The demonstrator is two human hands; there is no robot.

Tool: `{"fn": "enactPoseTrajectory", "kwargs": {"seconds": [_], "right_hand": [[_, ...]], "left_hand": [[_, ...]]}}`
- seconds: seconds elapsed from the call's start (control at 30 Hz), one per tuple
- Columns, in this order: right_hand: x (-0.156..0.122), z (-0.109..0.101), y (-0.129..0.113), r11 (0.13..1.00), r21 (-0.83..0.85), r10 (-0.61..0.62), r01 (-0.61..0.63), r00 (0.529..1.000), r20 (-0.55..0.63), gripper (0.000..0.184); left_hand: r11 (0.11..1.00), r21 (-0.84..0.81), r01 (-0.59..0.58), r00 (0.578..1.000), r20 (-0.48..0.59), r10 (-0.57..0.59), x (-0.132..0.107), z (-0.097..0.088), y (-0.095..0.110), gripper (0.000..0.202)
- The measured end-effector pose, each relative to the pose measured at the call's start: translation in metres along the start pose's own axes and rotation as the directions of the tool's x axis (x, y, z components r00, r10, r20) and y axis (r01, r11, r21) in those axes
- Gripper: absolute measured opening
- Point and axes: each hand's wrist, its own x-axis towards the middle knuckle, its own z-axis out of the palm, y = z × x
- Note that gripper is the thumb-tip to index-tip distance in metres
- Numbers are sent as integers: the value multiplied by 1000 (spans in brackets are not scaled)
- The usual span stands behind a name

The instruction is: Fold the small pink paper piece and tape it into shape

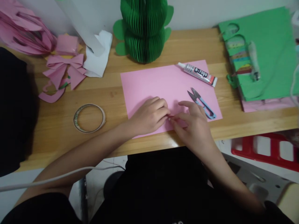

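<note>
My left hand (150, 115) rests with fingers curled on a pink paper sheet (158, 82) near the table's front edge. My right hand (195, 124) lies beside it, its fingertips meeting the left hand's at a small pink and red piece (173, 118) pinched between them. What the piece is, I cannot make out. Blue thread snips (202, 102) lie on the sheet just right of my right hand. A glue tube (198, 73) marked B-7000 lies across the sheet's far right corner.
A green honeycomb paper ornament (143, 29) stands at the back. A tape ring (89, 118) lies to the left, pink paper bows (64, 70) and white paper (98, 53) beyond it. Green card stack (268, 53) at right. A red stool (266, 151) sits below the table edge.
</note>
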Motion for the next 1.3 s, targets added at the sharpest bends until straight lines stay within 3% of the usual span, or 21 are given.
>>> {"fn": "enactPoseTrajectory", "kwargs": {"seconds": [0.2, 0.5, 1.0, 1.3], "right_hand": [[-1, 2, 2, 998, 46, 40, -40, 999, 0, 13], [-3, 4, 3, 994, 78, 73, -70, 997, -28, 8], [-3, 5, 1, 991, 110, 83, -79, 996, -31, 9], [-5, 3, -2, 989, 130, 71, -66, 997, -32, 14]], "left_hand": [[996, -7, 86, 994, -61, -87, -4, -4, 8, 12], [995, -36, 93, 992, -83, -96, -6, 1, 9, 15], [976, -126, 176, 982, -44, -183, -5, 3, 9, 10], [967, -96, 236, 971, 49, -233, -1, -1, 11, 11]]}}
